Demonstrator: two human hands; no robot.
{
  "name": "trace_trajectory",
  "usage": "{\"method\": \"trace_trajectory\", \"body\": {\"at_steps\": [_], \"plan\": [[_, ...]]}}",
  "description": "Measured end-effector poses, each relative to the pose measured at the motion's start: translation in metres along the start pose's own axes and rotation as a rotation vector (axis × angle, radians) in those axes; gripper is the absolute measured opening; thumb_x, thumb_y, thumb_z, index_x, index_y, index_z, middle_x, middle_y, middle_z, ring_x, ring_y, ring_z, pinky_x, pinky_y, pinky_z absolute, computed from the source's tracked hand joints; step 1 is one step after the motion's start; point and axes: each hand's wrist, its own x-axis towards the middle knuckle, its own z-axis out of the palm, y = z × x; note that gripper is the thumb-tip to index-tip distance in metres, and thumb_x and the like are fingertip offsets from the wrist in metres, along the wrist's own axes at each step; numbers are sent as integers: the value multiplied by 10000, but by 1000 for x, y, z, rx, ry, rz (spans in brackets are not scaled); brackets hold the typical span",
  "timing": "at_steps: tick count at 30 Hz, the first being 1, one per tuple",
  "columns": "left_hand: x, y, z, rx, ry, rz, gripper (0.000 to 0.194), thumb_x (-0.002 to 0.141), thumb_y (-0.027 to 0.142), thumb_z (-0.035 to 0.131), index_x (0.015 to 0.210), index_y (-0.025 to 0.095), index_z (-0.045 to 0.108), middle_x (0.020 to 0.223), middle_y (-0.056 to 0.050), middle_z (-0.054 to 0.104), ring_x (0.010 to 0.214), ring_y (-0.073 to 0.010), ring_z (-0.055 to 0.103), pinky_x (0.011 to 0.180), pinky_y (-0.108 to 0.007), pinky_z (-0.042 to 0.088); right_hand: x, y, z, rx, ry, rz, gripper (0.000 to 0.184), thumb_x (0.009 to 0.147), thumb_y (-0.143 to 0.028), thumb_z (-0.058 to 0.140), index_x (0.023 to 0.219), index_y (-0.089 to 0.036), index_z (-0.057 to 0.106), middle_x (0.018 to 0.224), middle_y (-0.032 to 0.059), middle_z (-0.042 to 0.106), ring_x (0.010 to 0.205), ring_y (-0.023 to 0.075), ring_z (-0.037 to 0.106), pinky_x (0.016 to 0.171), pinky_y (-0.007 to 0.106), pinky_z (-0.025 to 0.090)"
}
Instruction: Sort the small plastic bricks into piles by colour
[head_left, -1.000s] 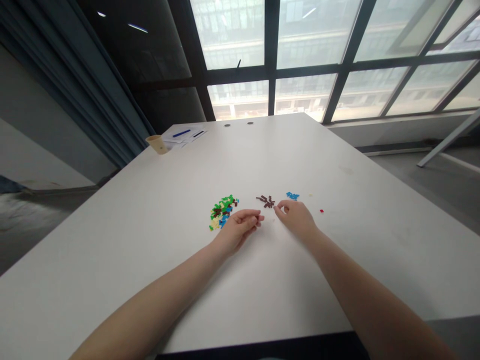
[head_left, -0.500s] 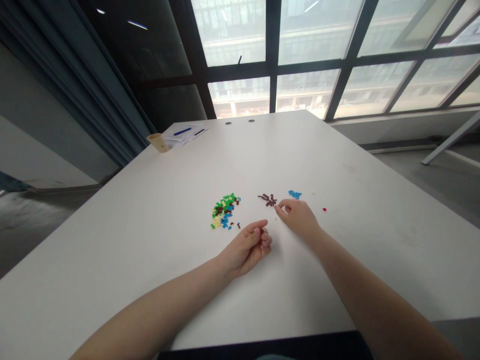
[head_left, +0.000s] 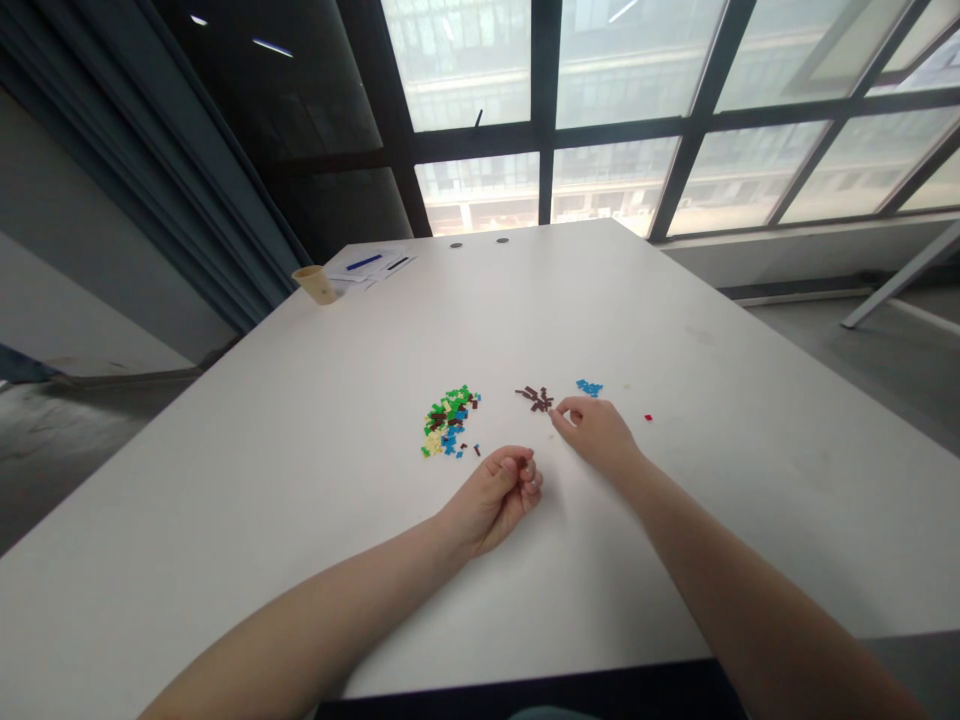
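Note:
My left hand [head_left: 496, 500] is curled closed just above the table, with a dark brownish bit showing between the fingers, too small to name surely. Thumb and forefinger of my right hand [head_left: 600, 432] are pinched together at the near edge of a small pile of brown building bricks [head_left: 535, 399]; whatever is in the pinch is hidden. Beyond that hand lies a cluster of blue bricks [head_left: 589, 387]. To the left is a mixed heap of green, brown, blue and cream bricks [head_left: 448, 420]. One red brick [head_left: 649, 417] sits on the right.
The white table [head_left: 300, 480] stretches away to the windows. At its far left stand a pale paper cup [head_left: 315, 286] and sheets of paper [head_left: 379, 262] with a blue pen [head_left: 364, 262]. A small cream piece [head_left: 627, 386] lies beyond the red brick.
The forefinger of my left hand has curled in, from stretched out to bent down against the other fingers. My right hand has stayed at the brown bricks.

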Motion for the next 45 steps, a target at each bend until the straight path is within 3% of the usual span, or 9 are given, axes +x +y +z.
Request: {"method": "trace_trajectory", "body": {"at_steps": [11, 14, 18, 22, 26, 32, 39, 42, 45], "plan": [[0, 1, 0, -13, 21, 28, 315, 518, 314, 815, 703, 143, 626, 615, 32, 499, 565, -37, 463, 517, -134, 402, -1, -2, -2, 87, 46, -35, 223, 770, -317, 502, 669, -186, 651, 490, -29, 416, 498, 100, 366, 524, 232, 265], [5, 2, -6, -13, 43, 48, 294, 540, 291, 807, 722, 138, 634, 720, 11, 558, 609, -45, 503, 529, -139, 420, -4, -8, -8, 265, 59, -150, 196, 775, -295, 520, 769, -169, 670, 499, -52, 345, 485, 83, 332, 531, 223, 280], [14, 2, -17, -42, 120, 56, 276, 557, 238, 802, 759, 147, 638, 733, 14, 588, 627, -45, 534, 559, -139, 442, -11, -16, -16, 504, -71, -394, 217, 762, -285, 576, 911, -163, 677, 553, -55, 327, 517, 77, 329, 551, 215, 306], [21, 1, -26, -36, 146, 60, 331, 510, 261, 823, 753, 132, 639, 675, 24, 583, 590, -29, 528, 563, -127, 439, -15, -20, -12, 510, -153, -505, 212, 757, -248, 602, 942, -194, 690, 581, -43, 373, 560, 83, 360, 567, 215, 318], [26, 1, -33, 96, 126, 95, 409, 527, 290, 814, 864, 133, 641, 691, 15, 601, 605, -36, 539, 588, -136, 439, -14, -18, -2, 454, -131, -496, 174, 750, -199, 597, 885, -202, 707, 568, -38, 415, 554, 83, 386, 559, 212, 320], [30, 6, -39, 316, 234, 127, 337, 570, 274, 793, 825, 132, 626, 661, 8, 638, 575, -47, 542, 579, -155, 414, -9, -11, 6, 347, -81, -435, 116, 758, -184, 589, 803, -180, 695, 567, -32, 455, 546, 82, 392, 556, 208, 318], [29, 7, -33, 391, 274, 130, 399, 562, 278, 793, 891, 153, 604, 847, -35, 682, 703, -88, 589, 665, -194, 417, -2, -4, 9, 265, -84, -445, 153, 805, -211, 534, 838, -175, 680, 662, 9, 580, 619, 104, 484, 618, 220, 366], [28, 6, -34, 497, 261, 144, 374, 615, 338, 752, 893, 160, 578, 868, -51, 679, 688, -93, 578, 647, -207, 405, 8, 11, 4, 217, 27, -344, 190, 824, -240, 508, 859, -174, 682, 738, 32, 635, 657, 120, 526, 650, 231, 389], [23, 4, -35, 818, 144, 188, 281, 680, 376, 688, 810, 153, 576, 717, -28, 644, 619, -97, 541, 609, -220, 389, 19, 30, 4, 45, 121, -178, 221, 835, -249, 486, 881, -169, 687, 804, 52, 663, 715, 144, 557, 687, 247, 395]]}}
